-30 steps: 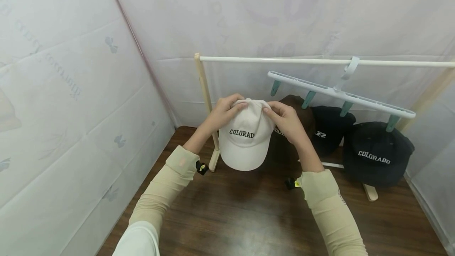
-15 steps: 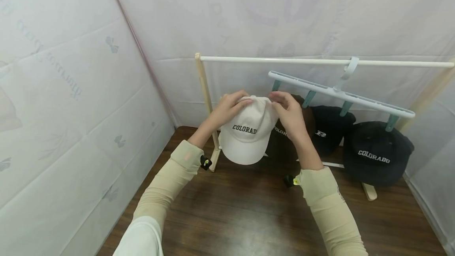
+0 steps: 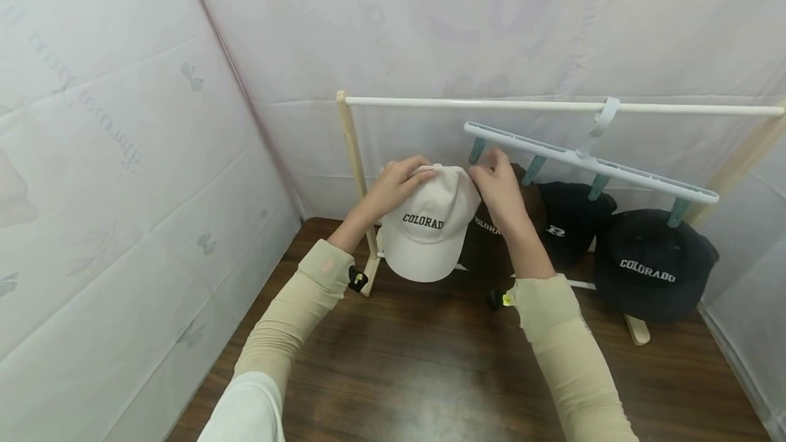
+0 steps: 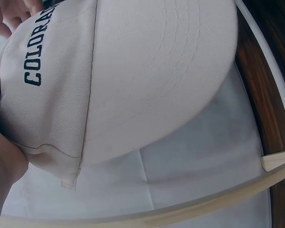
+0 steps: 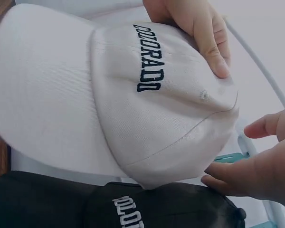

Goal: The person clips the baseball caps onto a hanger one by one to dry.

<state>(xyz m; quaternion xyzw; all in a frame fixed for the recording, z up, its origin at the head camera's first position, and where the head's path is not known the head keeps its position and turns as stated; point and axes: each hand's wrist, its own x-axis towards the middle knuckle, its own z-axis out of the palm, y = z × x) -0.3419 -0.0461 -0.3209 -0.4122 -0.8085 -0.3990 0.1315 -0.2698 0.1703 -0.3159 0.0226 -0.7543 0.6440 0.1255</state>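
A white baseball cap [image 3: 426, 247] lettered COLORADO hangs brim down from my left hand [image 3: 396, 189]. The left thumb and fingers grip its crown near the top, as the right wrist view also shows. Beside the cap's right edge is my right hand [image 3: 500, 200], raised near the leftmost teal clip [image 3: 477, 150] of a pale blue hanger [image 3: 528, 146]. In the right wrist view the right thumb and fingers [image 5: 223, 183] stand apart, with a clip [image 5: 228, 157] visible behind them. Whether the fingertips touch the clip or cap's back, I cannot tell.
From the hanger's other clips hang a dark brown cap [image 3: 488, 251], a black cap with an R [image 3: 568, 224] and a black COLORADO cap [image 3: 653, 285]. The hanger hooks on a white rail [image 3: 467, 104] with wooden posts [image 3: 353, 149], above a dark wooden tabletop [image 3: 381, 374].
The right hand has let go of the white cap's right side and moved up toward the leftmost clip. The left hand and cap have shifted slightly up and right.
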